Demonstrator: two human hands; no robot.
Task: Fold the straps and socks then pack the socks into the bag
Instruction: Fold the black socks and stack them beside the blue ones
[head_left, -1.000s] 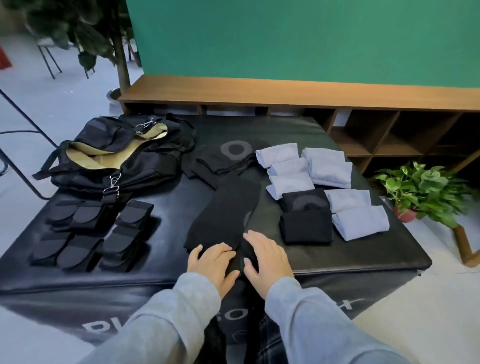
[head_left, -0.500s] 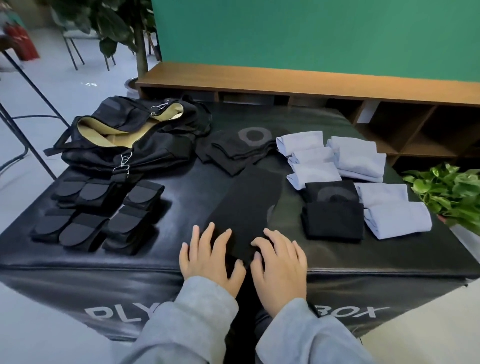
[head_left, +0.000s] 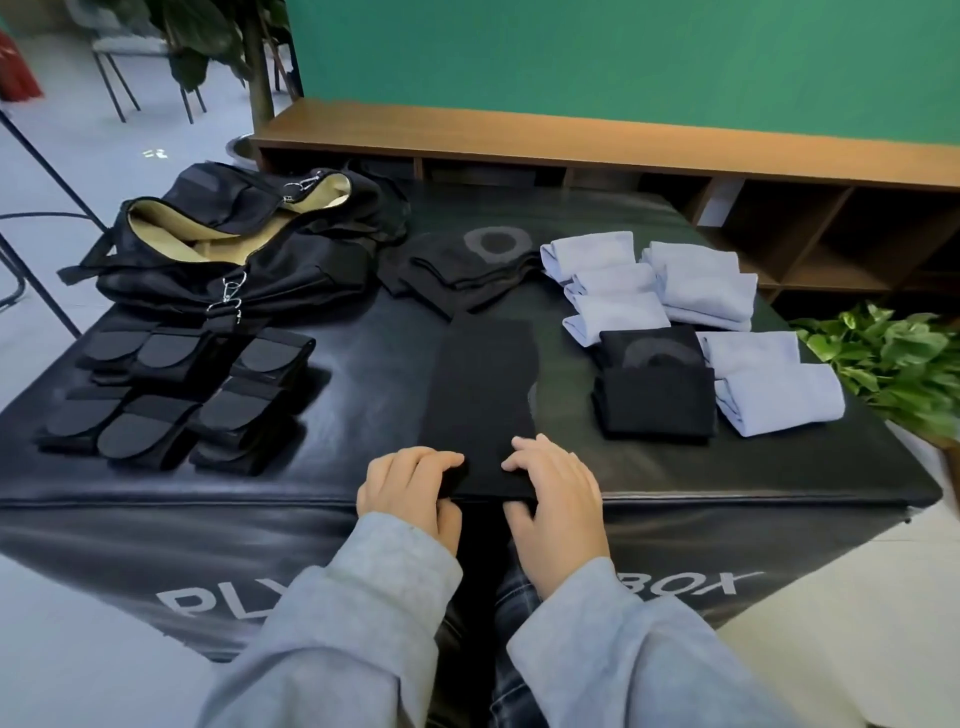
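From the head camera, a black padded plyo box (head_left: 675, 499) serves as the table, its front face printed with pale letters. A long black sock (head_left: 480, 400) lies flat down the middle of the top, its near end at the front edge, at about 6 o'clock on the surface. The left hand (head_left: 410, 491) pinches the sock's near left corner, fingers (head_left: 441, 460) curled on top and thumb tucked under the hem. The right hand (head_left: 558, 499) grips the near right corner in the same manner, fingers bent over the cloth and thumb below the edge (both sleeves are grey).

At 10 o'clock on the box sits the black bag (head_left: 244, 249), unzipped, its tan lining showing. Just in front of it, at 8 to 9 o'clock, the folded black straps (head_left: 176, 395) lie in two rows, close together. At 12 o'clock rests a loose heap of black socks (head_left: 462, 267) bearing a grey ring mark. At 1 to 3 o'clock the folded light blue socks (head_left: 696, 291) sit in a cluster, with two folded black socks (head_left: 654, 395) touching them on their near left side.

Beyond the box runs a low wooden shelf (head_left: 571, 140) against a green wall (head_left: 623, 57). A leafy potted plant (head_left: 893, 358) stands off the box at 3 o'clock.
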